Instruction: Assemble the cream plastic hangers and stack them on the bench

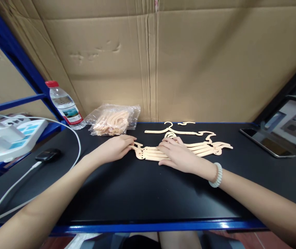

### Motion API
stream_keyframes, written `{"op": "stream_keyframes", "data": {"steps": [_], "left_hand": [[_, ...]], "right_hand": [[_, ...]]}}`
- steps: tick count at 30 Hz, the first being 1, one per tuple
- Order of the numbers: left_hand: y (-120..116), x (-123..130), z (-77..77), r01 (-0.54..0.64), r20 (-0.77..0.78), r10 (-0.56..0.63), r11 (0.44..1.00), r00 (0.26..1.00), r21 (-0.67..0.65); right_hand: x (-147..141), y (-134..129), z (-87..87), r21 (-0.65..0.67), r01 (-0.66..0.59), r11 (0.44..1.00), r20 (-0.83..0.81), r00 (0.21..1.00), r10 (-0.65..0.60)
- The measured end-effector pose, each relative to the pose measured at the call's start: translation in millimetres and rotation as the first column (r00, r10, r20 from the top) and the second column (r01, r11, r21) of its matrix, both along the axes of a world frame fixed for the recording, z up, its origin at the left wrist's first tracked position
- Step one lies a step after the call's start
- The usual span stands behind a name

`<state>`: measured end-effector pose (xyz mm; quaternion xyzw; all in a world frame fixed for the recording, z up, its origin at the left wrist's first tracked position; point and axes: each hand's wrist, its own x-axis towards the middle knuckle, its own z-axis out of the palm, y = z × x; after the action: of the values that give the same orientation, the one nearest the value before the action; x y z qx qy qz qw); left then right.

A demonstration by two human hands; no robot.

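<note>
Several beige folding hangers lie stacked side by side on the black table, their hooks under or near my right hand. My right hand rests flat over the middle of the stack, fingers spread. My left hand is at the stack's left end, its fingers closed on a beige hanger piece. Behind the stack lies a single beige hanger with its hook pointing to the cardboard. A small loose beige piece sits at the table's back edge.
A clear plastic bag of beige parts lies at the back left beside a water bottle. A white power strip, white cable and black device are at the left. A phone lies at the right. Cardboard stands behind.
</note>
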<state>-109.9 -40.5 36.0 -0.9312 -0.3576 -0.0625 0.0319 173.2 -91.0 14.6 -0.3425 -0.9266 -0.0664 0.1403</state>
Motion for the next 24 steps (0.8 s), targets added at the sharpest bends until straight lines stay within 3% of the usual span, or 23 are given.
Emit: {"op": "stream_keyframes", "data": {"steps": [6, 12, 24], "left_hand": [[-2.4, 5.4, 3.7, -0.006, 0.001, 0.006, 0.999, 1.000, -0.035], [-3.4, 7.5, 7.6, -0.005, -0.050, 0.007, 1.000, 0.999, 0.023], [3.9, 3.7, -1.5, -0.002, 0.090, 0.003, 1.000, 0.996, -0.007]], "right_hand": [[1.5, 2.0, -3.2, 0.000, -0.001, 1.000, -0.020, 1.000, 0.001], [2.3, 1.5, -4.1, 0.009, 0.001, 1.000, -0.016, 1.000, -0.001], [3.6, -1.4, -5.0, 0.011, 0.010, 1.000, -0.043, 0.999, -0.009]]}}
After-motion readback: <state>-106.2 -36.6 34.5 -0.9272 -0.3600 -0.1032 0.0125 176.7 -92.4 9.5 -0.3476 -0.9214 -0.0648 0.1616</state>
